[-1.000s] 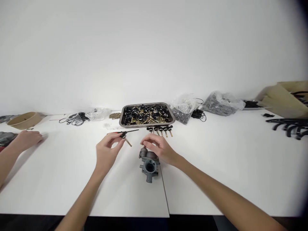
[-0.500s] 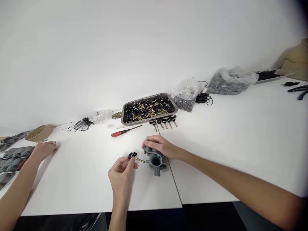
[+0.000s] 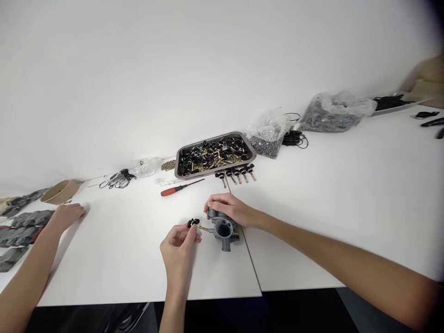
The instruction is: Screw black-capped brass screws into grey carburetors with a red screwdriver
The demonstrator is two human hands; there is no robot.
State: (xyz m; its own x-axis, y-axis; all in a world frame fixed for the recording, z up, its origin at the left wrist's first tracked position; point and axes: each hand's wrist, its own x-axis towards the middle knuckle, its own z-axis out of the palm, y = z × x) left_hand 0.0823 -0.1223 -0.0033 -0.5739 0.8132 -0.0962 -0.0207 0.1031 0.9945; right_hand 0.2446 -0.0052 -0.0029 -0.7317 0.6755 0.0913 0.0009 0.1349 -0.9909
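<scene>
My left hand (image 3: pixel 181 243) pinches a small black-capped part with a brass stem (image 3: pixel 203 228). The stem points right, and its tip meets the side stub of a grey metal carburetor body (image 3: pixel 224 229); whether it sits inside the stub is too small to tell. My right hand (image 3: pixel 231 209) is wrapped over the top of this body and holds it on the white table, its round bore facing me. Beyond my hands, several similar black and brass parts (image 3: pixel 237 175) lie in a row before a full metal tray (image 3: pixel 215 156).
A red screwdriver (image 3: pixel 169 191) lies left of the row. Bags of small parts (image 3: pixel 267 138) and black rings (image 3: pixel 294 138) stand behind. At the left, another person's hand (image 3: pixel 67 216) rests near a tan bowl (image 3: pixel 60 192) and grey metal bodies (image 3: pixel 26 229).
My left hand has moved slightly right, bringing the brass stem from just short of the carburetor's side stub up to it. My right hand keeps its hold.
</scene>
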